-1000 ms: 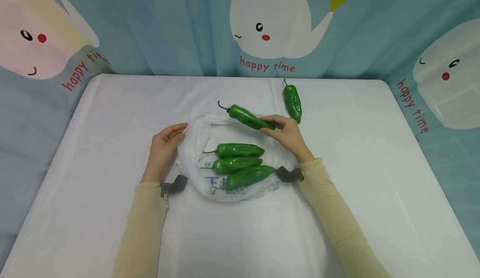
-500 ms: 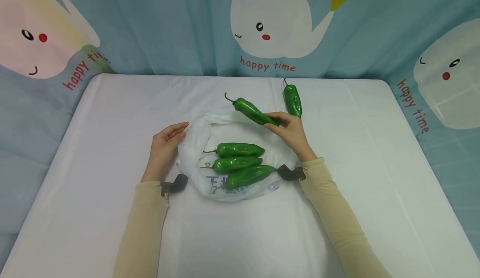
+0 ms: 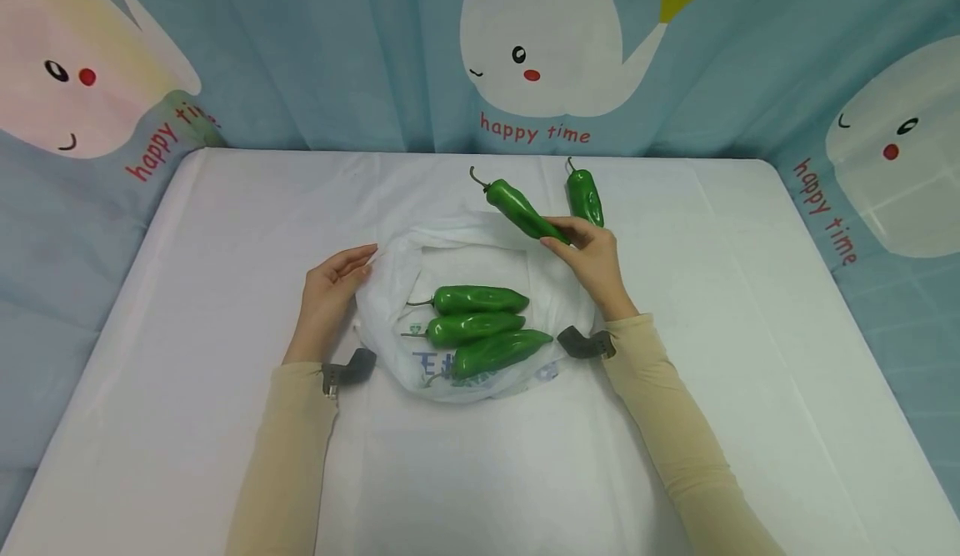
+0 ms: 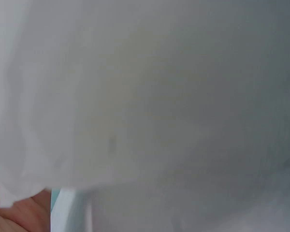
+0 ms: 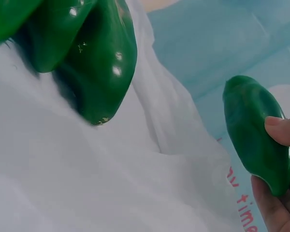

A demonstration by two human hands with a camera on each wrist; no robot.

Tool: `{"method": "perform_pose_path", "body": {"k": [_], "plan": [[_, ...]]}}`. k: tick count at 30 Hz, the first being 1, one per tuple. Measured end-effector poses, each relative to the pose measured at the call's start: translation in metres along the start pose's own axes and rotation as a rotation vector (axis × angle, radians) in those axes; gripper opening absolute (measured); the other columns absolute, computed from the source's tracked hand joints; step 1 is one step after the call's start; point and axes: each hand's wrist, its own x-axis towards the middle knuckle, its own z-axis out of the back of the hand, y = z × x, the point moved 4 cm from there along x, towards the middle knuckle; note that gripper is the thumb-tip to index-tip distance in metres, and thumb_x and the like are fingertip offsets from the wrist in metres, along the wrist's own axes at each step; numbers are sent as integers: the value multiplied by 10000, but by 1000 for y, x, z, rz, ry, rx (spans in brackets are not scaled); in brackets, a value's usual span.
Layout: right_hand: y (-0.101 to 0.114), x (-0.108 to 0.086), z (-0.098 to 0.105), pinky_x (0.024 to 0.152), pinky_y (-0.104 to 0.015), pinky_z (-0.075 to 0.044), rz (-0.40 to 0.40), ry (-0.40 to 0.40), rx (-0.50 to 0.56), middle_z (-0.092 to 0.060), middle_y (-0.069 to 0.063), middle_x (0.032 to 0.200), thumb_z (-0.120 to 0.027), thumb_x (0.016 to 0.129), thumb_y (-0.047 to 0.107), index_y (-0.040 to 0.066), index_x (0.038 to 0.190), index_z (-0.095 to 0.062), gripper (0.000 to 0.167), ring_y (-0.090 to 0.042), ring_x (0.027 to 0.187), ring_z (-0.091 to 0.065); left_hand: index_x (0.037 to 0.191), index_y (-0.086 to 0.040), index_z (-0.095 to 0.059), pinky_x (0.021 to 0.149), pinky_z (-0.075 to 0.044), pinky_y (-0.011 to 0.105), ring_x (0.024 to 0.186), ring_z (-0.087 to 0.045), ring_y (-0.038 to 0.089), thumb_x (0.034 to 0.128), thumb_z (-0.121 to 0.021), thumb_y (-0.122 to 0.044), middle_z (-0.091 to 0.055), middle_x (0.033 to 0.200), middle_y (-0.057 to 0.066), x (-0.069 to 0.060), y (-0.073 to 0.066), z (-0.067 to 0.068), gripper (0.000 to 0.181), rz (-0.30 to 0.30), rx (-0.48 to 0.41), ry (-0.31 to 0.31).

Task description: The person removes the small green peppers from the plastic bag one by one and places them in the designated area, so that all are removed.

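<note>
In the head view my right hand [image 3: 588, 256] pinches a long green chili pepper [image 3: 517, 207] by its tapered end, above the far right rim of a white plastic bag [image 3: 390, 364]. The pepper's curved stem points up and left. The right wrist view shows the thumb and fingers on the held pepper [image 5: 253, 125]. My left hand [image 3: 330, 293] grips the bag's left rim; in the left wrist view the bag [image 4: 135, 96] hides most of that hand. Three green peppers lie side by side in the bag's mouth, the middle one [image 3: 476, 331] between the others.
Another green pepper [image 3: 583, 193] lies near the table's far edge, its lower end hidden behind my right hand. A white cloth covers the table [image 3: 480, 473]. Behind it hangs a blue curtain [image 3: 337, 56] with whale prints. Dark wrist cameras sit beside both sleeves.
My right hand has moved away and to the right with its pepper, out toward the bag's far right rim. The left hand, the bag and the peppers inside stay in place.
</note>
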Motion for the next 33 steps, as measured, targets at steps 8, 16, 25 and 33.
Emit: {"method": "perform_pose_path", "body": {"k": [8,16,25,33], "plan": [[-3,1,4,935,-319,-465,0,-52,14,-622,-272,1113,-680,820,-71,-152,1083,-623,281,-365,1072,-584,1267,-34,-591,883,-436,141,1103,-559,82,946,-591,-185,-613,1220,120,1,3,1,354,-12,11,7],[-7,2,12,911,-310,-479,-36,-134,10,-606,-289,1119,-679,824,-64,-154,1092,-617,289,-335,1078,-592,1271,-45,-592,880,-435,137,1105,-556,80,944,-596,-190,-612,1221,114,0,0,0,358,1,9,7],[-11,4,17,899,-279,-482,-91,-176,31,-596,-286,1143,-674,833,-57,-147,1111,-611,300,-308,1089,-593,1265,-44,-596,873,-439,140,1087,-566,82,945,-593,-186,-619,1204,114,1,1,0,350,3,15,1],[-16,3,25,865,-244,-493,-130,-252,20,-619,-258,1115,-682,842,-14,-115,1117,-629,298,-192,993,-627,1255,-40,-602,874,-440,140,1084,-566,71,944,-593,-180,-621,1204,109,2,4,1,342,-5,20,-2]]}}
